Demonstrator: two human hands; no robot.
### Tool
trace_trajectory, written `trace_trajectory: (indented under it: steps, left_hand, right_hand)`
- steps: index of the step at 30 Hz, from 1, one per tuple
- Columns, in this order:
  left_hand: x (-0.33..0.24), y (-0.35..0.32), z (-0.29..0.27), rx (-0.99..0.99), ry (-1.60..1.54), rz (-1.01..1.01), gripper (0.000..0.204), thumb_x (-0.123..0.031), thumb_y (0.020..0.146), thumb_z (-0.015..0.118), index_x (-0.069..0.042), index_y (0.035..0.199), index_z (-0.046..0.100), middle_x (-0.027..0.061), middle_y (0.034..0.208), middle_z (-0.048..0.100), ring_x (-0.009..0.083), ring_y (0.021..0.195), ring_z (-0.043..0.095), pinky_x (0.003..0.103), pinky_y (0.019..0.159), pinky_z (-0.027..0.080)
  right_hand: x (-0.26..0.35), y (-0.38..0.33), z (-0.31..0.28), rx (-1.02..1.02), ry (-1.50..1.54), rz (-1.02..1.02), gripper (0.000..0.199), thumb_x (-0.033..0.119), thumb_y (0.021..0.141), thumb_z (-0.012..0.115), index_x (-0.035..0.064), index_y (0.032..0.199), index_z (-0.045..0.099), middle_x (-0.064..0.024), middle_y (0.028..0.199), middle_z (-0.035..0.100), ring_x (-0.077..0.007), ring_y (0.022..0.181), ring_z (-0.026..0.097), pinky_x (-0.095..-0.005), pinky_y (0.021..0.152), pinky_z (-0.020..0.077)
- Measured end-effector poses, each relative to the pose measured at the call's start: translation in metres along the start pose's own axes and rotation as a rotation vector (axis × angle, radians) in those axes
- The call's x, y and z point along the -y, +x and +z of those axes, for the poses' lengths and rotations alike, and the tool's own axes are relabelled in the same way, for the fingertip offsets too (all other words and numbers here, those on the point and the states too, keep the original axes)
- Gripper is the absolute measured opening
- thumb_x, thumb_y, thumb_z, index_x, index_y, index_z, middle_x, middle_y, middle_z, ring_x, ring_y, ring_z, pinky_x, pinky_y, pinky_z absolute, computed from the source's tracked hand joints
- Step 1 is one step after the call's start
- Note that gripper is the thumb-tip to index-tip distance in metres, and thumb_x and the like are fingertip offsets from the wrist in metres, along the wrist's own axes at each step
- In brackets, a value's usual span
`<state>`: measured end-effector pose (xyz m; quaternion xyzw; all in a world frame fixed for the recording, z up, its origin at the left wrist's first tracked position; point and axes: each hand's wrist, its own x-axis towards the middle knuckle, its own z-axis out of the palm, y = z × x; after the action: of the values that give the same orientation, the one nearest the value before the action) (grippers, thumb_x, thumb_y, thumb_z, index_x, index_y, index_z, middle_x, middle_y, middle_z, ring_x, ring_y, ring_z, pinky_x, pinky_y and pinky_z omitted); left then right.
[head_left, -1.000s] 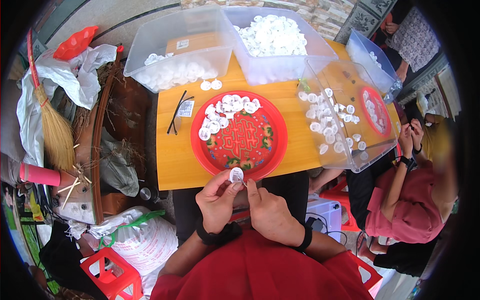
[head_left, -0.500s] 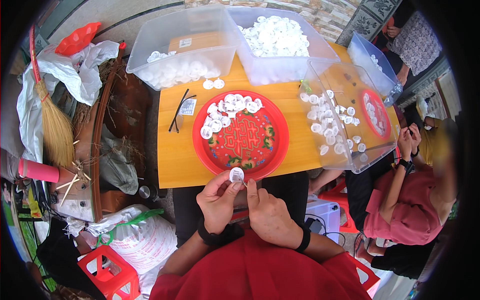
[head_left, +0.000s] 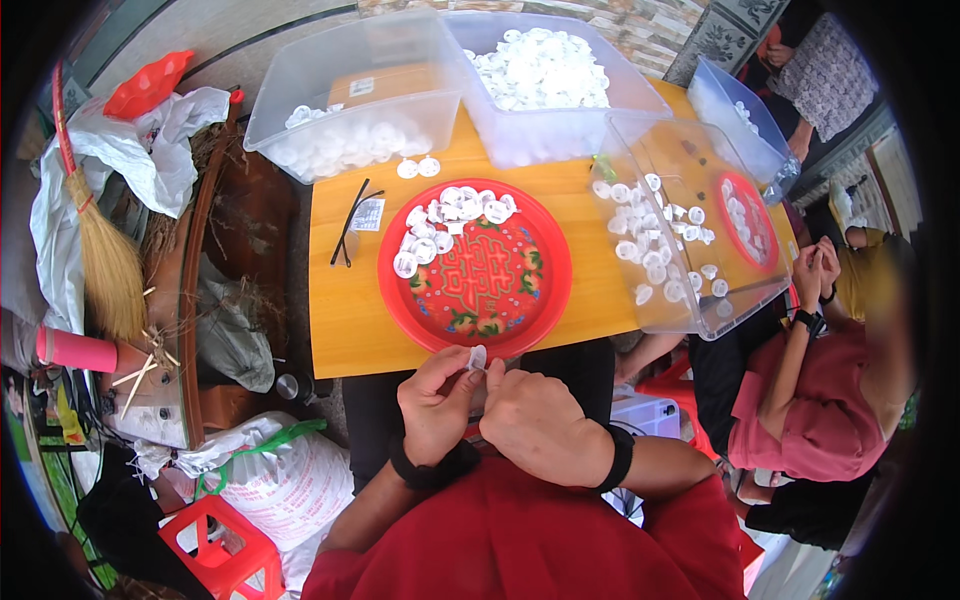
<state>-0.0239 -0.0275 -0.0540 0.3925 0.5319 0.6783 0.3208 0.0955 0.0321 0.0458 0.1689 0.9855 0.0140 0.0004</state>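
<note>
My left hand point(head_left: 432, 408) pinches a small white round plastic piece point(head_left: 477, 356) between thumb and fingertips, just off the near rim of a red tray point(head_left: 393, 315). The piece stands tilted, nearly edge-on. Closed fingers of my right hand point(head_left: 545, 425) meet it from the right, the back of the hand turned up. Whatever those fingertips grip is hidden. On the patterned tray, a bunch of similar white pieces point(head_left: 462, 205) lies along the far and left side.
Behind the tray stand two clear bins point(head_left: 255, 130) point(head_left: 655, 105) of white pieces. A clear lid-like tub point(head_left: 715, 325) with scattered pieces is at right. Glasses point(head_left: 350, 225) lie on the wooden table point(head_left: 335, 330). A person in a pink top point(head_left: 820, 400) sits at right.
The white piece has turned from facing up to nearly edge-on. My right hand has rolled over, its index finger now curled in. The view has shifted slightly.
</note>
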Motion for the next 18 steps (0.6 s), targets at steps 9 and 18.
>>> trace_trajectory:
  steps: [9,18]
  left_hand:
    - [-0.006,0.008,-0.013,0.083,-0.26,-0.14,0.024,0.011,0.081,0.057,0.005,0.104,0.059,0.0118,0.101,0.063,0.0151,0.088,0.061,0.027,0.077,0.051]
    - [-0.007,0.011,-0.018,0.125,-0.397,-0.193,0.029,0.013,0.079,0.057,0.006,0.107,0.057,0.0119,0.102,0.062,0.0167,0.092,0.06,0.029,0.085,0.048]
  right_hand:
    - [-0.022,-0.006,0.001,0.023,0.191,0.067,0.038,0.006,0.066,0.058,-0.0044,0.103,0.057,-0.0152,0.069,0.056,-0.0254,0.06,0.059,-0.0336,0.049,0.047]
    - [-0.024,-0.019,-0.001,-0.108,0.284,0.177,0.045,0.007,0.068,0.058,-0.0029,0.112,0.055,-0.0121,0.074,0.053,-0.0246,0.065,0.059,-0.0327,0.054,0.0473]
